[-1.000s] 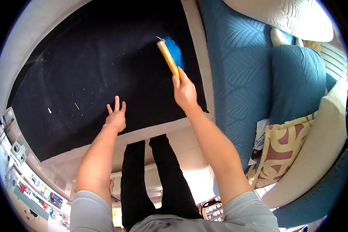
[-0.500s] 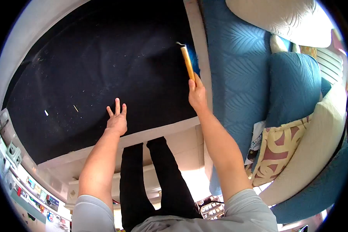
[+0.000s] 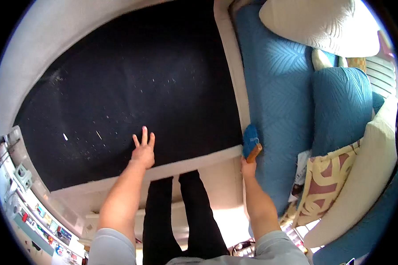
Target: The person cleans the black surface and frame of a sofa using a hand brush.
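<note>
My right hand (image 3: pixel 248 168) is closed round the wooden handle of a brush (image 3: pixel 254 153) with blue bristles. The brush is at the border between the black surface's pale rim and the blue sofa cover, its bristles pointing away from me. On the left, my left hand (image 3: pixel 143 152) has its fingers spread over the near part of the black surface (image 3: pixel 132 101) and holds nothing. Light specks are scattered across that surface. A small white scrap (image 3: pixel 65 137) and a thin pale sliver (image 3: pixel 98 135) lie to the left of my left hand.
A pale rim (image 3: pixel 199 159) borders the black surface. To the right stands a sofa with a blue quilted cover (image 3: pixel 278 101), blue and cream cushions and a patterned cushion (image 3: pixel 327 185). Cluttered shelves (image 3: pixel 44 221) stand at lower left. My legs are below the near rim.
My right hand has brought the brush back towards me and to the right, from the black surface to the sofa edge. My left hand stays spread; the whole view has shifted slightly.
</note>
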Tool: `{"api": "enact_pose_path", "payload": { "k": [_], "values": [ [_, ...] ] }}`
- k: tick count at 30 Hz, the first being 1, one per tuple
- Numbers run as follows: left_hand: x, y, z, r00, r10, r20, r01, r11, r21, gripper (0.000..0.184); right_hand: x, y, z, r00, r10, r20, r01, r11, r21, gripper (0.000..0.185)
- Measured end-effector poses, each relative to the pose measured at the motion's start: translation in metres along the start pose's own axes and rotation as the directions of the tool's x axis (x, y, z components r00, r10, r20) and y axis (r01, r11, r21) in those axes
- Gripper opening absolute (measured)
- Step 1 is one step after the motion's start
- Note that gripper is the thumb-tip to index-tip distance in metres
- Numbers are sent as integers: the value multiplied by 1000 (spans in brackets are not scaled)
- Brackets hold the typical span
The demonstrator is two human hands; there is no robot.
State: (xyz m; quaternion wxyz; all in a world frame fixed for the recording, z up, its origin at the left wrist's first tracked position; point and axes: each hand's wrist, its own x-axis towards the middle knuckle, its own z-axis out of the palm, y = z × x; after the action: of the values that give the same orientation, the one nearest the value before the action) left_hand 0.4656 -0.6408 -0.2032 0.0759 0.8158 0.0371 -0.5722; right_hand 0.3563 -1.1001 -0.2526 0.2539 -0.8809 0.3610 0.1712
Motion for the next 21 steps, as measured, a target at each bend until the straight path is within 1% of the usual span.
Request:
{"api": "enact_pose_path", "payload": {
  "k": [1,2,3,5,7,8,10,12,13,14,16,17,19,20,21],
  "values": [
    [-1,2,-2,1000,3,12,-3,1000,-14,93,1,-9,6,999,-36,-16,38,997,70,51],
    [-2,2,-3,999,2,45,-1,1000,-26,92,4,-14,6,998,58,24,-60,993,105,50],
    [-6,4,-6,998,-4,56,6,999,-32,93,-8,-51,-16,985,155,72,-163,978,128,50],
    [-10,5,-6,999,-9,39,11,999,-45,94,-10,-58,-17,978,183,105,-198,967,163,52],
    [-13,10,-10,997,-33,65,35,999,-23,94,5,-16,-4,996,66,52,-74,979,188,58],
    [-13,11,-13,996,-43,75,45,999,-13,94,16,-4,1,993,79,92,-95,979,179,54],
    [-7,9,-4,999,-17,44,18,1000,-16,92,31,19,12,979,112,172,-140,977,159,45],
    [-6,6,-2,999,-12,36,12,1000,-13,92,54,40,16,986,45,160,-54,997,48,43],
    [-4,6,-1,1000,-1,30,1,1000,11,91,60,39,18,988,13,153,-12,1000,-8,42],
    [-1,6,2,1000,-8,21,7,999,32,92,64,39,23,978,113,174,-131,987,93,42],
    [0,5,5,1000,-7,0,7,998,63,93,65,20,20,919,303,252,-368,888,277,42],
    [2,2,12,999,16,-44,-14,998,59,92,61,13,18,940,267,213,-310,927,209,46],
    [-7,6,8,997,11,-73,-8,999,45,91,58,3,9,976,172,134,-181,982,56,54],
    [-7,8,9,996,17,-87,-13,999,45,91,62,6,11,966,209,152,-220,974,54,53],
    [-7,6,11,995,18,-101,-13,999,51,91,62,6,15,974,191,124,-202,976,79,49]
  ]
}}
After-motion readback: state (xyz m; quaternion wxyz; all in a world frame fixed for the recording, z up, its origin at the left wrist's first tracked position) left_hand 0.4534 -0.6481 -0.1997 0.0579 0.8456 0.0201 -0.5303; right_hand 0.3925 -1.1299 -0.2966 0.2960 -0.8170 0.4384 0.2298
